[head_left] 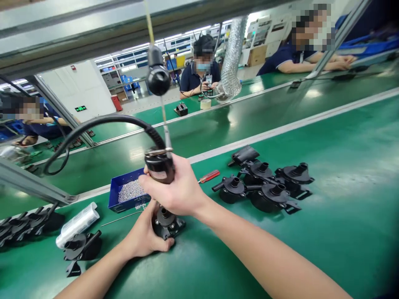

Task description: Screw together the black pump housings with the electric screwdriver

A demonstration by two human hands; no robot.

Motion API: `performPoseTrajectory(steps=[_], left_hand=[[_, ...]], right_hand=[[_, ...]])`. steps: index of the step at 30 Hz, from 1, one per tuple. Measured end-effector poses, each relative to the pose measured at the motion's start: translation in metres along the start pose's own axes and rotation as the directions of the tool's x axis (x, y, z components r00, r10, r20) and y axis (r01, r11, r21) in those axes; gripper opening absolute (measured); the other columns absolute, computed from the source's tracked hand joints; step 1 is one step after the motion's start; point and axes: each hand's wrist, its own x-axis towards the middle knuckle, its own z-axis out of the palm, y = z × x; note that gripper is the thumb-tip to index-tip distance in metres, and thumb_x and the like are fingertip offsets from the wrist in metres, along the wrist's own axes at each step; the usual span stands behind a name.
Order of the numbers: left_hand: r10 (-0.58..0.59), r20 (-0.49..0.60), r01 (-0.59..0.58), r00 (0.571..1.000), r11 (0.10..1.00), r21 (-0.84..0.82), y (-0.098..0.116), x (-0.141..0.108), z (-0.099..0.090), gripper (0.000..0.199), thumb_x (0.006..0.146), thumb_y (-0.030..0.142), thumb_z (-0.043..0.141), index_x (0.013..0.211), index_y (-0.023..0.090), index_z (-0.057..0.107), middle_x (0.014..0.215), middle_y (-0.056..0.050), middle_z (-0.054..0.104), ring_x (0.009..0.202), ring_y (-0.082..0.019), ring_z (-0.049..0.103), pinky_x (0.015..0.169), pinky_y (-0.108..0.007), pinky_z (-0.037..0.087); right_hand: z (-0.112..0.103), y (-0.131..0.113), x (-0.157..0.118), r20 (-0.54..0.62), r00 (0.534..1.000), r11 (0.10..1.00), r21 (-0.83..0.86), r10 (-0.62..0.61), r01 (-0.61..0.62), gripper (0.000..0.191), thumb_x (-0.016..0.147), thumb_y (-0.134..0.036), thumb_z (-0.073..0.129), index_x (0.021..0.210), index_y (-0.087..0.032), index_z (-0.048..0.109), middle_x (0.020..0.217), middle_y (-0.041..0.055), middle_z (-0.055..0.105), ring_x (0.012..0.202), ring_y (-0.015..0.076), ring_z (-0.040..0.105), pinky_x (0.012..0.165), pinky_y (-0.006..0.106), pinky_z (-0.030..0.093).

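Note:
My right hand (174,187) is wrapped round a black electric screwdriver (159,166), held upright from a cable and a balancer line. Below it, my left hand (148,232) grips a black pump housing (166,222) that rests on the green bench. The screwdriver's tip is hidden behind my right hand, so I cannot tell whether it touches a screw. Beside my left hand stands a blue box (115,199) filled with small shiny metal parts (131,191), and a few of them lie at its front edge. A thin metal rod (121,218) lies just left of that hand.
Several black pump housings (269,195) are grouped on the right, near a red-handled screwdriver (209,176). More housings (28,224) line the left side, with a clear plastic roll (77,224). A spring balancer (158,77) hangs overhead. Co-workers (202,74) sit across the conveyor.

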Motion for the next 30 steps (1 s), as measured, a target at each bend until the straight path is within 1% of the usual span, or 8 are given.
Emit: performPoseTrajectory(steps=[5,9,14,16,18,21,25,30], left_hand=[[0.096,-0.021,-0.097,0.995,0.994,-0.058,-0.019,0.004,0.002,0.1,0.064,0.019,0.087,0.156,0.02,0.048,0.135,-0.01,0.071,0.132,-0.039,0.064,0.119,-0.053,0.05],[0.078,0.003,-0.077,0.997,0.994,-0.082,-0.027,0.004,0.004,0.12,0.063,0.018,0.088,0.169,0.024,0.031,0.125,-0.006,0.073,0.116,-0.034,0.069,0.105,-0.047,0.057],[0.078,0.014,-0.074,0.997,0.983,-0.166,-0.031,0.005,0.009,0.123,0.06,0.015,0.088,0.168,0.026,0.031,0.121,-0.003,0.074,0.11,-0.031,0.069,0.098,-0.042,0.057],[0.089,-0.003,-0.088,0.996,0.977,-0.192,-0.031,0.007,0.01,0.124,0.058,0.014,0.089,0.168,0.025,0.032,0.12,-0.003,0.074,0.112,-0.032,0.069,0.102,-0.044,0.056],[0.103,-0.022,-0.105,0.994,0.968,-0.228,-0.029,0.007,0.011,0.124,0.056,0.012,0.089,0.167,0.024,0.035,0.123,-0.004,0.073,0.114,-0.033,0.068,0.107,-0.045,0.054],[0.09,-0.014,-0.09,0.996,0.951,-0.296,-0.024,0.007,0.012,0.121,0.056,0.012,0.088,0.165,0.025,0.038,0.126,-0.005,0.072,0.114,-0.033,0.068,0.105,-0.043,0.054],[0.033,-0.006,-0.033,0.999,0.942,-0.334,-0.023,0.006,0.014,0.123,0.056,0.015,0.088,0.167,0.027,0.036,0.113,0.0,0.072,0.102,-0.028,0.068,0.094,-0.039,0.056],[0.004,-0.021,-0.011,1.0,0.952,-0.306,-0.031,0.008,0.019,0.13,0.05,0.015,0.091,0.165,0.028,0.034,0.105,0.004,0.068,0.095,-0.026,0.066,0.086,-0.034,0.054]], right_hand=[[-0.005,-0.019,-0.014,0.157,0.984,0.987,0.115,0.09,-0.109,0.021,0.082,-0.018,0.085,0.085,-0.023,0.064,0.068,-0.0035,0.064,0.058,0.0168,0.063,0.057,0.031,0.054],[-0.006,-0.014,-0.021,0.178,0.981,0.984,0.145,0.081,-0.107,0.021,0.09,-0.023,0.086,0.094,-0.023,0.066,0.074,-0.0025,0.069,0.058,0.0168,0.069,0.056,0.03,0.057],[-0.003,0.0,-0.023,0.253,0.955,0.97,0.147,0.153,-0.194,0.027,0.089,-0.02,0.089,0.097,-0.023,0.064,0.076,-0.0023,0.071,0.061,0.0179,0.073,0.061,0.031,0.061],[-0.001,0.004,-0.026,0.25,0.956,0.979,0.098,0.151,-0.18,0.026,0.088,-0.015,0.087,0.097,-0.023,0.065,0.078,-0.0023,0.071,0.059,0.0165,0.07,0.06,0.03,0.059],[0.002,0.008,-0.029,0.25,0.961,0.987,0.08,0.116,-0.14,0.021,0.089,-0.013,0.082,0.096,-0.023,0.065,0.075,-0.0033,0.067,0.053,0.0128,0.061,0.053,0.026,0.051],[0.004,0.012,-0.036,0.231,0.969,0.986,0.116,0.09,-0.119,0.016,0.09,-0.015,0.079,0.093,-0.024,0.065,0.072,-0.0042,0.063,0.049,0.0098,0.047,0.048,0.024,0.04],[-0.001,0.014,-0.042,0.147,0.981,0.984,0.099,0.13,-0.145,0.017,0.089,-0.02,0.083,0.091,-0.024,0.067,0.071,-0.0038,0.062,0.048,0.0099,0.046,0.045,0.024,0.035],[-0.009,0.014,-0.042,0.188,0.968,0.972,0.132,0.166,-0.192,0.024,0.09,-0.03,0.089,0.089,-0.023,0.066,0.066,-0.0048,0.059,0.046,0.0098,0.046,0.047,0.024,0.034]])
